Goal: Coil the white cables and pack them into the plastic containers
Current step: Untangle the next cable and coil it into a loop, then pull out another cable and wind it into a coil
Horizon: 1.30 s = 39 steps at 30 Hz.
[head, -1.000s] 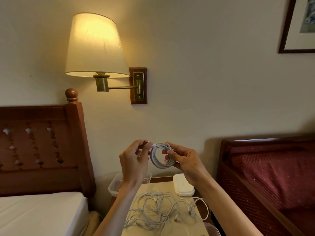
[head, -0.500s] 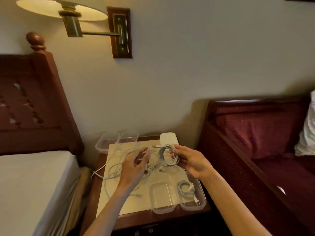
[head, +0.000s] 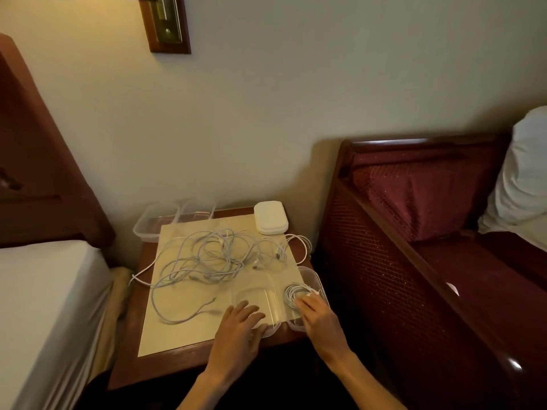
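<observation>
Half a second ago the coiled cable (head: 297, 292) was held up between both hands above the nightstand (head: 130, 335); now it sits in the right-hand container (head: 318, 279) at the nightstand's near right corner, with the right hand (head: 318, 319) on it, and the left hand (head: 241, 324) has dropped to the neighbouring container (head: 254, 294) just left of it; the camera has also tipped downward, so the lamp is out of view.

Right-hand fingers lie on the coil's near edge, pressing it down; whether they pinch any turn I cannot tell. Left-hand fingers are spread flat, resting on the near rim and inside of the clear container, which seems empty.

The step in hand looks to be seating the coil; to do it well, push the loops down evenly so none springs over the rim; tuck the plug end (head: 315, 292) inside the ring; let go slowly, since stiff cable tends to unwind; keep the left hand steadying the containers so they do not slide off the nightstand's edge.

A loose tangle of white cables (head: 207, 258) covers the nightstand's middle, one strand hanging over its left side; two more clear containers (head: 154, 223) stand at its far left corner, and white lids (head: 270, 217) are stacked at the far right; most of the coiling remains.
</observation>
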Motion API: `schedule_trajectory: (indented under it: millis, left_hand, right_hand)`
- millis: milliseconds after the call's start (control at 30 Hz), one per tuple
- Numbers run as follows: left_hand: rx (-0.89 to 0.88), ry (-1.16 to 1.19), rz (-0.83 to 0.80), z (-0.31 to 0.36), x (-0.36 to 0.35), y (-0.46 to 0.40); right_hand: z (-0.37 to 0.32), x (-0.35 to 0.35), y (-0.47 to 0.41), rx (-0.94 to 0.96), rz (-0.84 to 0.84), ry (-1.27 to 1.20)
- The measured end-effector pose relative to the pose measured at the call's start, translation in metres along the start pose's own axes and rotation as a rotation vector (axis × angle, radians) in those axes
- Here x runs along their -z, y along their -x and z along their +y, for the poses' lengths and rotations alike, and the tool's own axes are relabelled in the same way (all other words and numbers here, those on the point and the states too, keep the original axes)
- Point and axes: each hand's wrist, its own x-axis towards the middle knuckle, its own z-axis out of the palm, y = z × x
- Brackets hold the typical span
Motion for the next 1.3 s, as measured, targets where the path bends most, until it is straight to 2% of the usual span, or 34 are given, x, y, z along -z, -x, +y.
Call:
schedule_trajectory:
  millis: [167,233,433,533,733,967,1100,1200,1300]
  left_hand:
    - [-0.013,-0.024,0.027,0.000,-0.005,0.005]
    - [-0.026,-0.039,0.022,0.002,-0.004,0.006]
    - [-0.010,-0.069,-0.105,0.003,-0.003,0.012]
    - [-0.018,-0.099,-0.112,0.000,-0.005,0.013]
    - [-0.036,-0.102,-0.077,-0.001,-0.007,0.014]
    - [-0.047,-0.097,-0.063,0.001,0.000,0.012]
    - [-0.005,-0.050,0.074,-0.002,0.019,-0.010]
    - [0.090,-0.031,0.218,-0.015,0.047,-0.041]
    - [0.213,-0.051,0.294,-0.033,0.076,-0.078]
  right_hand:
    - [-0.003,0.005,-0.008,0.036,0.097,0.057]
    - [-0.005,0.005,-0.013,0.013,0.075,0.107]
    - [-0.010,-0.004,-0.021,-0.168,-0.384,0.220]
    - [-0.009,-0.001,-0.025,-0.171,-0.464,0.224]
    - [-0.006,-0.002,-0.027,-0.178,-0.520,0.191]
    - [-0.010,0.000,-0.026,-0.133,-0.438,0.188]
    - [-0.020,-0.003,-0.044,-0.041,-0.219,0.132]
    - [-0.036,0.001,-0.078,0.023,-0.026,0.010]
    - [-0.053,0.006,-0.123,0.016,0.003,-0.098]
